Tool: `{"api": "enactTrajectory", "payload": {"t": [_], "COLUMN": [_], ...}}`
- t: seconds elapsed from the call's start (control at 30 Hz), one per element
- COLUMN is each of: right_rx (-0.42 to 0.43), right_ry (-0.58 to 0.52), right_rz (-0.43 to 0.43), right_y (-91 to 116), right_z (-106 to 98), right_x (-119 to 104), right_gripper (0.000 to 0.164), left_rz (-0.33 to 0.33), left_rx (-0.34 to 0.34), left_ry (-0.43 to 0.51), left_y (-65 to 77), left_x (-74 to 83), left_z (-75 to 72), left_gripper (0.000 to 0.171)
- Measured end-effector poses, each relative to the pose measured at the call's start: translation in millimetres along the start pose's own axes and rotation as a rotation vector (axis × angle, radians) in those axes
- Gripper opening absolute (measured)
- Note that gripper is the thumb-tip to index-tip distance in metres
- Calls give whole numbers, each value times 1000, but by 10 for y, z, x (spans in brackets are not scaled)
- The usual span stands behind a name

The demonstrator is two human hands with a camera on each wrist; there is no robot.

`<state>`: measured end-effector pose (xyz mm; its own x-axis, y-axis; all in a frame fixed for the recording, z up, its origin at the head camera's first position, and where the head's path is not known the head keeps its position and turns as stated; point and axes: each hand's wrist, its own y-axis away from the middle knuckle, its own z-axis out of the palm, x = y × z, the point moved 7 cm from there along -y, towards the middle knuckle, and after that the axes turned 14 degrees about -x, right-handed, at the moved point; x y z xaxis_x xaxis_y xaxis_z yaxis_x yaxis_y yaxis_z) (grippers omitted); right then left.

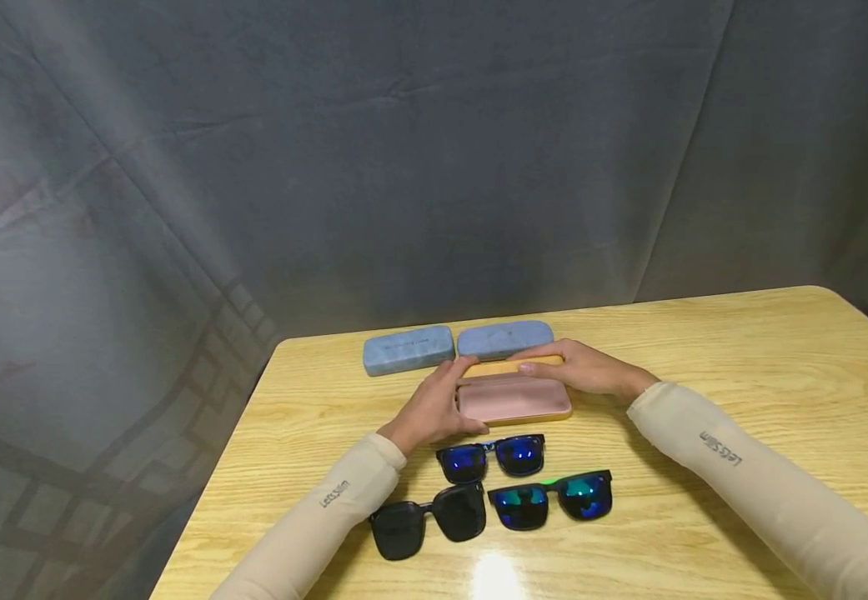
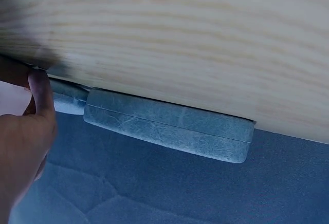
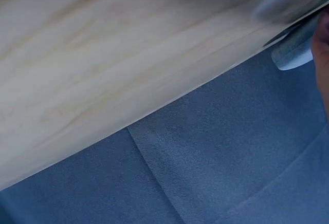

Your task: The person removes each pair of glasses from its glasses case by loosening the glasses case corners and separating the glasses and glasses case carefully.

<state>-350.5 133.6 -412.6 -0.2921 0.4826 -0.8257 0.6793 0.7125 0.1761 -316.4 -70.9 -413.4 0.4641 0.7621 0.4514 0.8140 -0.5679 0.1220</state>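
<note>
An orange glasses case with a pink lining lies with its lid raised, in the middle of the table. My left hand grips its left end, the thumb at the front edge and the fingers toward the back. On the lid's right part, my right hand pinches the rim with its thumb on the inner side; the fingers behind are mostly hidden. The left wrist view catches the left hand at its edge. Only a sliver of the right hand appears in the right wrist view.
Two closed blue glasses cases, a left one and a right one, lie behind the orange one. In front are blue-lensed sunglasses, black sunglasses and green-blue sunglasses. A grey curtain hangs beyond the wooden table.
</note>
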Motion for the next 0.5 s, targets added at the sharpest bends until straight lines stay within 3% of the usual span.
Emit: {"api": "enactTrajectory", "payload": {"t": [0.27,0.5], "right_rx": [-12,-28], "right_ry": [31,123], "right_rz": [-60,-141], "right_y": [15,35], "right_z": [11,47], "right_x": [-26,-83], "right_gripper": [40,38], "left_rz": [26,34], "left_rx": [9,4], "left_ry": [-49,-54], "left_y": [-15,-8], "left_x": [12,4], "left_z": [-1,12], "left_gripper": [95,87]}}
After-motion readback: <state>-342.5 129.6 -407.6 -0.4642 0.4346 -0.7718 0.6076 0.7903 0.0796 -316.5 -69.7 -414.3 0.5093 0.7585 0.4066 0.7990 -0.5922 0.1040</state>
